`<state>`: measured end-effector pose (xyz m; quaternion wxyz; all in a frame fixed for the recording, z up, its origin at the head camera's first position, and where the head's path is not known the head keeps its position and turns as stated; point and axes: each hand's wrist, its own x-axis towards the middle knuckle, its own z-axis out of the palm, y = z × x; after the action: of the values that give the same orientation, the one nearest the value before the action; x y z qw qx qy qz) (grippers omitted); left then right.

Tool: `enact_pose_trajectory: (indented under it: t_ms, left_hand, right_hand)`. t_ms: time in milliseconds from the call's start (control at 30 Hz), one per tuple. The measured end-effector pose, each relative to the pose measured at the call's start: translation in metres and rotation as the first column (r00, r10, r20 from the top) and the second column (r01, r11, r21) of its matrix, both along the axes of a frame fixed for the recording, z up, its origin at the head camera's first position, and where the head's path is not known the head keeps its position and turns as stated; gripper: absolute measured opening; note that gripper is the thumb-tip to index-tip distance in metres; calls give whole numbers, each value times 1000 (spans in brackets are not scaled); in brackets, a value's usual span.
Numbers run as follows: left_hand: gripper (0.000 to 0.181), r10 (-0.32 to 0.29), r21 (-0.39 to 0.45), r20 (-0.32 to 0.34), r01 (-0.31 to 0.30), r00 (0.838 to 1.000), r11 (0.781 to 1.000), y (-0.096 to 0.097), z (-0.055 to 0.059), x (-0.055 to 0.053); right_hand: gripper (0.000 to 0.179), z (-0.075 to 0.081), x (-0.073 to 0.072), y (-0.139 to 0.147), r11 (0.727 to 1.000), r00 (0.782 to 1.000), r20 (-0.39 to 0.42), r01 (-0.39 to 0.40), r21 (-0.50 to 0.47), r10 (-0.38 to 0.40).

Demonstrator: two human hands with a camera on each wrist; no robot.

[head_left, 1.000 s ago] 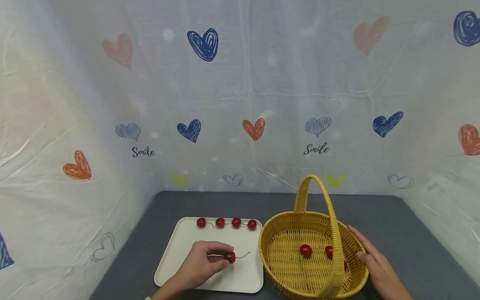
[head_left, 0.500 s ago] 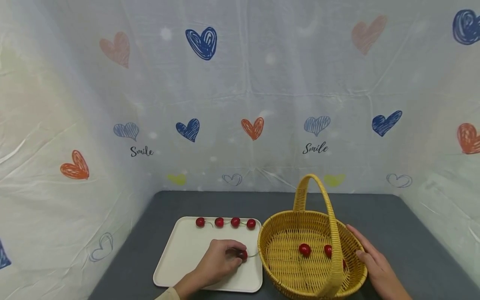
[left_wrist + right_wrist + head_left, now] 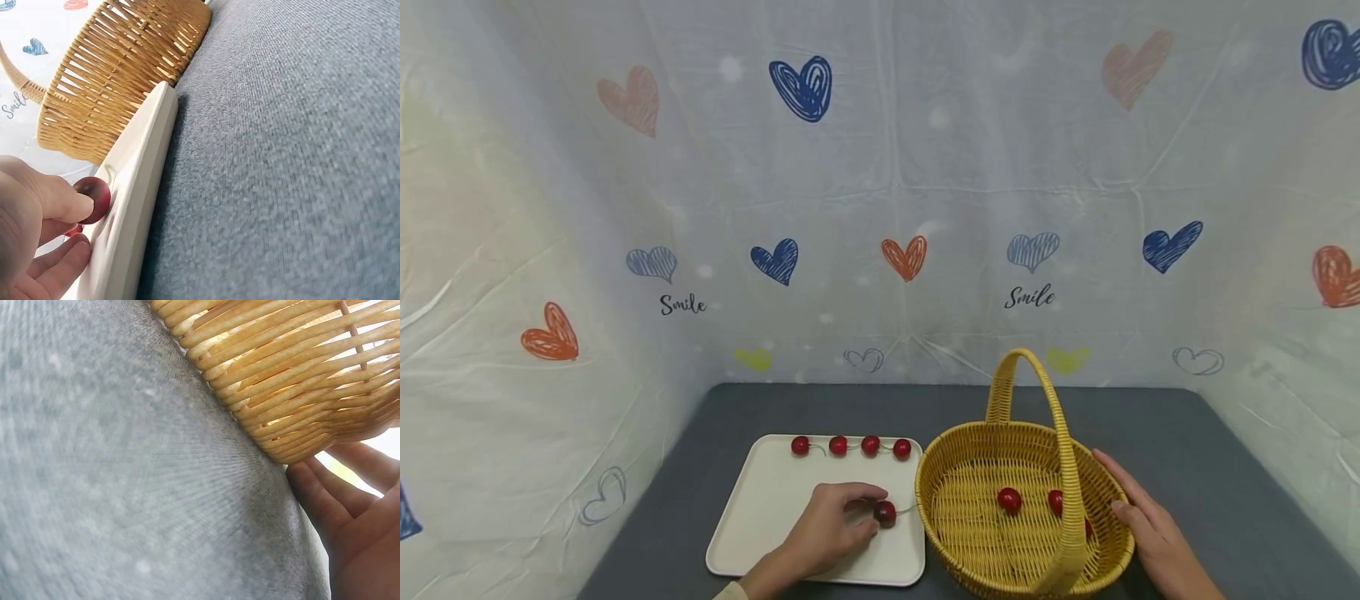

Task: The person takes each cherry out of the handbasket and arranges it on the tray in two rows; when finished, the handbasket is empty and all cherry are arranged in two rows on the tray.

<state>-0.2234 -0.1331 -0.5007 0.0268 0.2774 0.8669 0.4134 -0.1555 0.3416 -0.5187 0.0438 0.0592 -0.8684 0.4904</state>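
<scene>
In the head view, my left hand (image 3: 838,523) is low over the cream tray (image 3: 775,508), thumb and fingers parted around a dark red cherry (image 3: 885,514). This cherry lies near the tray's right side, its stem pointing right toward the basket. The left wrist view shows a fingertip overlapping the cherry (image 3: 94,200); whether it touches is unclear. My right hand (image 3: 1161,533) holds the yellow wicker basket (image 3: 951,533) at its right side, thumb on the rim and fingers along the outer wall (image 3: 281,394). Two cherries in the basket show clearly; a third is partly behind the handle.
Several cherries (image 3: 870,446) with stems line the tray's far edge. The basket's tall arched handle (image 3: 1060,425) rises beside the tray. A dark grey cloth (image 3: 842,400) covers the table, and a white curtain (image 3: 955,250) with printed hearts hangs behind.
My left hand moved right across the tray with the cherry, then parted its fingers and left the cherry on the tray. The right hand and basket stayed nearly still.
</scene>
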Motion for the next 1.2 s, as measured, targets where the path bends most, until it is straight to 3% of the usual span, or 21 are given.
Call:
enact_pose_trajectory:
  t_ms: [167,300,567,700,900,1067,1200]
  left_hand:
    - [35,3,43,-8,-3,1000,999,-5,4,1]
    - [35,-9,127,11,8,1000,992,-6,12,2]
    - [37,-135,281,55,114,989,953,5,37,0]
    - [41,-251,361,122,192,960,913,17,48,-2]
    - [44,-430,459,148,323,891,828,46,58,-8]
    - [46,-491,449,150,384,858,807,77,62,-13]
    - [47,-506,430,143,407,851,806,101,61,-17]
  right_hand:
    - [56,0,0,0,1000,1000,-1,-13,-24,13]
    - [56,0,0,0,999,1000,-10,-24,-44,24]
    - [56,1,0,-1,997,1000,1,-21,-73,22]
    - [56,0,0,0,998,1000,10,-20,-63,21]
    - [56,-1,0,2,997,1000,18,-23,-73,25]
    - [56,-1,-1,3,998,999,26,-17,-54,19]
    - [56,0,-1,2,999,1000,21,-20,-46,21]
